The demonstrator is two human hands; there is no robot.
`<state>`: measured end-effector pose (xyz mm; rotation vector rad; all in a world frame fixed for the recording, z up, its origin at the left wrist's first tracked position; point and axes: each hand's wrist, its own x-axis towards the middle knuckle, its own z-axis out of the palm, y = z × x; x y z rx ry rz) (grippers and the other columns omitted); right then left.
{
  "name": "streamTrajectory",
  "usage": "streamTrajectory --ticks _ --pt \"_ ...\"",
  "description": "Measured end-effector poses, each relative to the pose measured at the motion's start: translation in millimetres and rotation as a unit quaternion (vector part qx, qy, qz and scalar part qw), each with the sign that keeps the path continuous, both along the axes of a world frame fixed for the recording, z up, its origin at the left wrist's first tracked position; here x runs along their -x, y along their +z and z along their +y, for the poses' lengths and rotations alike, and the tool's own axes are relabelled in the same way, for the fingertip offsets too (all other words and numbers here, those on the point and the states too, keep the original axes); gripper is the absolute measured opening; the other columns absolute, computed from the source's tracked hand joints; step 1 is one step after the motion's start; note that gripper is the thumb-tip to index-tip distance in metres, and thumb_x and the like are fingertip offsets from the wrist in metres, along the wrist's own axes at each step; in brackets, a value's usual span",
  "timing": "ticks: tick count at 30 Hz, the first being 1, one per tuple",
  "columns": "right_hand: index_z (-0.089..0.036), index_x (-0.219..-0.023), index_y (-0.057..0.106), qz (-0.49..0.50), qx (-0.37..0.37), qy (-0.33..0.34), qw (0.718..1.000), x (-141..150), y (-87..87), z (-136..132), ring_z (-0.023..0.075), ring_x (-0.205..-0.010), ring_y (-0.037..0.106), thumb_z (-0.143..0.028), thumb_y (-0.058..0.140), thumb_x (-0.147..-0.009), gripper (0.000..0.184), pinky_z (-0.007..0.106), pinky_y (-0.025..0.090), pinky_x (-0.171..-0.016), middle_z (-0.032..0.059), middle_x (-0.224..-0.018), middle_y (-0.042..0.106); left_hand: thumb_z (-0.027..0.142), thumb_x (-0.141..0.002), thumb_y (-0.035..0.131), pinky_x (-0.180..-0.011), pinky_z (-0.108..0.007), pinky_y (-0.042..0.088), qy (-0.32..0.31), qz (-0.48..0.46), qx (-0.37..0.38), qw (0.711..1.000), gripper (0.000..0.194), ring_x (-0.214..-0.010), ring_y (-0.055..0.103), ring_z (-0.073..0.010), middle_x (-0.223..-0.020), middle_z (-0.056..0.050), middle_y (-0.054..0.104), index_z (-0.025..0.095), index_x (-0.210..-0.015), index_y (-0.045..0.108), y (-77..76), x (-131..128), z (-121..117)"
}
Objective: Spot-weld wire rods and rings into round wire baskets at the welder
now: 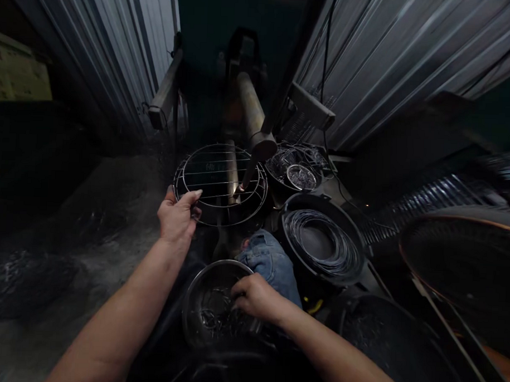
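Steel rack (213,184) sits below the metal bar (252,113), its rim pinched by the left grip (179,213), best held level. Right grip (257,296) dips into the bowl (191,303), its hold impossible to tell

I see from my place a shallow round metal bowl (195,293), and I take it as my landmark. It stands with its opening upward; the inside is shiny, and part of the right side is covered. Inside the bowl, small thin metal pieces (211,321) lie loose, in a mixed heap. Beyond the bowl, well apart from it, I see a round wire rack (213,184). It has two rings, short wires joining them, and straight, nearly parallel wires across; it is held at its near-left edge.
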<state>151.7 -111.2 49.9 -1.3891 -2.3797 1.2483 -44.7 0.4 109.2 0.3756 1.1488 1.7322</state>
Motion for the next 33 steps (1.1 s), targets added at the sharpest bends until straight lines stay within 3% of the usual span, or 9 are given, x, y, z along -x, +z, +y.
streamTrajectory --ticks 2,5,7,10,15,22,28,33 --pt "-0.021 -0.082 0.075 0.115 -0.050 -0.080 0.989 -5 16.5 18 0.0149 -0.072 0.065 -0.010 0.064 -0.071 0.019 0.021 0.048 -0.068 -0.0003 -0.075 0.071 0.018 -0.046 0.079 -0.043 -0.020 0.034 0.003 0.006 -0.004 1.000 0.040 -0.049 0.047 -0.0071 -0.061 0.007 0.051 0.020 -0.076 0.053 0.2 0 2" --pt "-0.022 -0.082 0.074 0.253 -0.162 -0.215 0.929 -6 40.1 51 0.0147 -0.068 0.063 -0.027 0.064 -0.079 0.012 0.024 0.049 -0.066 0.0007 -0.073 0.067 0.019 -0.046 0.080 -0.043 -0.019 0.035 0.011 0.019 -0.009 1.000 0.040 -0.049 0.048 -0.0070 -0.064 0.006 0.053 0.020 -0.078 0.055 0.0 -1 3" --pt "-0.021 -0.083 0.074 0.297 -0.210 -0.267 0.892 -2 48.7 72 0.0145 -0.066 0.061 -0.033 0.063 -0.081 0.016 0.025 0.050 -0.064 0.0016 -0.074 0.065 0.019 -0.047 0.080 -0.043 -0.019 0.035 0.009 0.022 -0.009 1.000 0.040 -0.050 0.049 -0.0073 -0.067 0.006 0.055 0.020 -0.079 0.057 -0.1 -2 3" --pt "-0.021 -0.082 0.073 0.301 -0.233 -0.299 0.875 6 50.2 93 0.0138 -0.064 0.060 -0.030 0.062 -0.081 0.014 0.024 0.050 -0.062 0.0011 -0.074 0.064 0.018 -0.048 0.080 -0.042 -0.019 0.035 0.004 0.027 -0.010 1.000 0.039 -0.050 0.050 -0.0074 -0.067 0.005 0.055 0.019 -0.079 0.058 0.3 -2 3" --pt "-0.021 -0.077 0.073 0.280 -0.205 -0.305 0.887 11 45.6 104 0.0155 -0.067 0.062 -0.027 0.064 -0.077 0.011 0.025 0.050 -0.064 0.0008 -0.072 0.066 0.017 -0.048 0.080 -0.040 -0.017 0.035 -0.002 0.043 -0.028 0.999 0.040 -0.051 0.050 -0.0068 -0.073 0.003 0.059 0.019 -0.083 0.060 -0.2 4 5" --pt "-0.019 -0.079 0.074 0.289 -0.134 -0.293 0.901 10 44.7 108 0.0159 -0.059 0.062 -0.028 0.066 -0.074 0.013 0.024 0.049 -0.055 0.0011 -0.067 0.068 0.015 -0.047 0.079 -0.040 -0.017 0.036 -0.015 0.026 -0.017 0.999 0.039 -0.052 0.051 -0.0075 -0.070 0.004 0.058 0.019 -0.081 0.061 1.1 10 6" --pt "-0.016 -0.088 0.073 0.350 -0.108 -0.372 0.853 25 48.4 103 0.0135 -0.050 0.059 -0.032 0.065 -0.076 0.022 0.022 0.046 -0.045 0.0018 -0.066 0.068 0.015 -0.046 0.079 -0.039 -0.017 0.036 -0.024 0.028 -0.009 0.999 0.038 -0.052 0.052 -0.0079 -0.070 0.003 0.059 0.016 -0.079 0.061 8.9 13 9" --pt "-0.015 -0.084 0.071 0.387 -0.099 -0.391 0.829 28 42.6 101 0.0133 -0.049 0.059 -0.034 0.067 -0.074 0.022 0.022 0.046 -0.045 0.0021 -0.065 0.067 0.016 -0.045 0.079 -0.038 -0.016 0.035 -0.031 0.036 -0.006 0.999 0.040 -0.050 0.051 -0.0071 -0.070 0.003 0.060 0.015 -0.082 0.061 6.4 19 18"
